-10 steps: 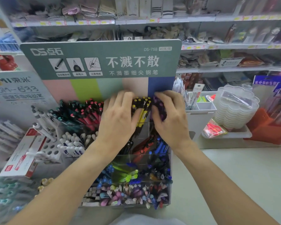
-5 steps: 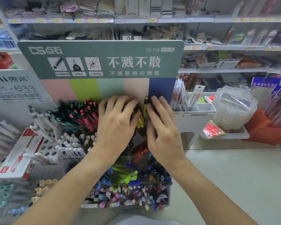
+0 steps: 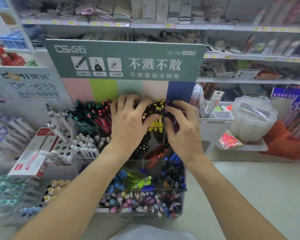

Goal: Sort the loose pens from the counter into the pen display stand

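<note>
Hands work side by side at the top back row of the pen display stand (image 3: 128, 172), a clear tiered rack with a green header card (image 3: 125, 59) rising behind it. The left hand (image 3: 128, 122) lies palm down with its fingers curled over the tops of the black pens with yellow caps (image 3: 158, 105), the thumb pressed against that bunch from the near side; it looks like a loose grip on the cluster, though I cannot tell whether any single pen is pinched. The right hand (image 3: 182, 125) sits just beside it, fingers spread and bent over the purple pens (image 3: 174, 122) in the rightmost compartment, resting on them rather than clearly closed around one. The two hands nearly touch over the yellow-capped bunch.

To the left in the same row stand red and dark green pens (image 3: 92, 113). Below them is a row of white pens (image 3: 88, 146). Lower tiers hold blue and lime pens (image 3: 140, 182), and the front tier holds pastel ones (image 3: 137, 203). The stand rests on a pale counter (image 3: 249, 196), which shows bare on the right. A white box with holes (image 3: 42, 153) sits just left of the stand, and stacked clear trays (image 3: 251, 122) stand to the right.
</note>
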Motion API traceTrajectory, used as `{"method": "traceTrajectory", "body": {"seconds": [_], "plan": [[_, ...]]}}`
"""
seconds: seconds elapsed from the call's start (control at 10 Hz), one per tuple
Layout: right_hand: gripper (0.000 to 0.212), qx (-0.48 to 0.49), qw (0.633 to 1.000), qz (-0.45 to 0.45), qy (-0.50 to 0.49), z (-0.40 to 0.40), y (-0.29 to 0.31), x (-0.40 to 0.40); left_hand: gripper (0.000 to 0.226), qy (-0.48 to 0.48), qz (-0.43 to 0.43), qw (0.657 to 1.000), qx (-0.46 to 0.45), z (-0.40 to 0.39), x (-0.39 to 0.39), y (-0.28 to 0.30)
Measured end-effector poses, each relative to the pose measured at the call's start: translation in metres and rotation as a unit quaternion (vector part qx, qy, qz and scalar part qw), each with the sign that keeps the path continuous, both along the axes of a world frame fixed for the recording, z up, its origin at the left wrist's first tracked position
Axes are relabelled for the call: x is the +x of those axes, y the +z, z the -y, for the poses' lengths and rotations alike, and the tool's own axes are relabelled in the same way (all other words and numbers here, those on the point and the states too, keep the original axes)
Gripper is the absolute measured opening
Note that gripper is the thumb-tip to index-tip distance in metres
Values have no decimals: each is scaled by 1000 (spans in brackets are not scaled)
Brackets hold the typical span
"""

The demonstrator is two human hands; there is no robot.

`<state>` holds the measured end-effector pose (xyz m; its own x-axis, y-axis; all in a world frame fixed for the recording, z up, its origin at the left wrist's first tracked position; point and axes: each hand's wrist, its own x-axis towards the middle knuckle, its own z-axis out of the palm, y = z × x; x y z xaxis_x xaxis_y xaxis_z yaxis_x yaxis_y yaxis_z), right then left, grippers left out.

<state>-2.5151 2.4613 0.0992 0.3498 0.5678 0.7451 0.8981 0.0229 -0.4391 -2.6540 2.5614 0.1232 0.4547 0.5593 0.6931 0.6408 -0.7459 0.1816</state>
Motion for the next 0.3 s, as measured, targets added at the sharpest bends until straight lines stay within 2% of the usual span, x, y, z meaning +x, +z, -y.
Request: {"method": "traceTrajectory", "body": {"seconds": [0.2,0.3], "plan": [[45,-48,995,-88,31,11,15,2,44,-55,-29,998,-21,2,-11,5],[55,-48,991,-122,32,25,22,3,46,-89,-16,994,-54,6,-27,8]]}}
